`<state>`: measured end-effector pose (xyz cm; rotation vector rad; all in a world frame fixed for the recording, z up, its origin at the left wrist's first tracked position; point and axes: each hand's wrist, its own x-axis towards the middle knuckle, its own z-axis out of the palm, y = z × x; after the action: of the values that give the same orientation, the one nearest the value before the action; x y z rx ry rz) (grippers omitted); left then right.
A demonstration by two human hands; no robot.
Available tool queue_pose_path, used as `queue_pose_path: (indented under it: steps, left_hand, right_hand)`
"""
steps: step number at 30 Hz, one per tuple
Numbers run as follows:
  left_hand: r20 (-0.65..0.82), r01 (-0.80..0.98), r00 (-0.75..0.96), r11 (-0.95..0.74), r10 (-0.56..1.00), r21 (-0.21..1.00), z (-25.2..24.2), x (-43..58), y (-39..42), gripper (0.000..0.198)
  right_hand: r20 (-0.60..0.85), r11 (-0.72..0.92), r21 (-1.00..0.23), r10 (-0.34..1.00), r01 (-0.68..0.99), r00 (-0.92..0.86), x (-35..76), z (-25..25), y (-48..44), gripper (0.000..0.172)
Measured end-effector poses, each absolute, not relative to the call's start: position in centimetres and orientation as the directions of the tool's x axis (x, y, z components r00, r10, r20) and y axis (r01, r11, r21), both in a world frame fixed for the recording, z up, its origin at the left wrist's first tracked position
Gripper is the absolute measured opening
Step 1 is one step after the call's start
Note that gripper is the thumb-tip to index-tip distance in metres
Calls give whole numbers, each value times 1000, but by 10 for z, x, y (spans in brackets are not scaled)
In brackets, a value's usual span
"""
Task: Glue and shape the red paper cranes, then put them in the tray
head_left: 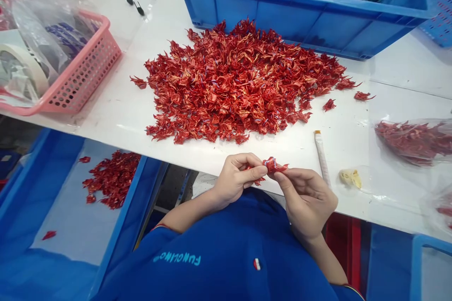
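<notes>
My left hand [235, 179] and my right hand [303, 200] meet at the table's front edge. Both pinch a small folded red-and-gold paper piece [274, 166] between thumbs and fingers. It looks like an origami crane, though its shape is partly hidden by my fingers. A large heap of similar red folded pieces [233, 84] lies on the white table [116, 124] just beyond my hands. A few loose pieces, such as one [329, 104] on the right, lie apart from the heap.
A blue crate [268, 16] of teal folded pieces stands behind the heap. A pink basket [88, 70] holds plastic and a tape roll. Right of my hands lie a white tube [322, 157] and a clear bag of red pieces [413, 141]. Below the table's edge, a blue tray [88, 197] holds more red pieces.
</notes>
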<state>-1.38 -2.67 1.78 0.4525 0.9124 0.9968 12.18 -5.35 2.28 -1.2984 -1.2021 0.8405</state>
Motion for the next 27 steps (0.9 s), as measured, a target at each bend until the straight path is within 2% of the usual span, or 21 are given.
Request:
queue_pose_path:
  steps: [3, 6, 12, 17, 20, 24, 27]
  left_hand:
    - [-458, -521, 248, 516, 854, 680, 16, -12, -26, 43]
    - [-407, -516, 230, 465, 884, 719, 10, -11, -26, 41]
    - [-243, -402, 228, 319, 943, 858, -1, -9, -27, 29]
    - [-146, -288, 221, 208, 964, 935, 6, -4, -26, 30]
    - [-226, -279, 302, 312, 926, 908, 11, -1, -27, 38]
    - [-404, -329, 409, 545, 819, 771, 15, 1, -28, 47]
    - [-492, -347, 442, 649, 750, 677, 20, 2, -27, 50]
  right_hand:
    - [111, 88, -991, 965, 103, 239, 121, 24, -53, 10]
    - [107, 91, -993, 964, 78, 244, 122, 23, -52, 11]
    - [230, 220, -973, 949, 70, 218, 131, 17, -55, 16]
    - [291, 281, -957, 935, 73, 204, 141, 10, -65, 24]
    - [307, 295, -951, 928, 88, 209, 146, 9, -67, 29]
    - [337, 314, -940, 917, 136, 214, 149, 10, -66, 30]
    - [349, 321, -935, 907, 151, 236, 148, 11, -65, 28]
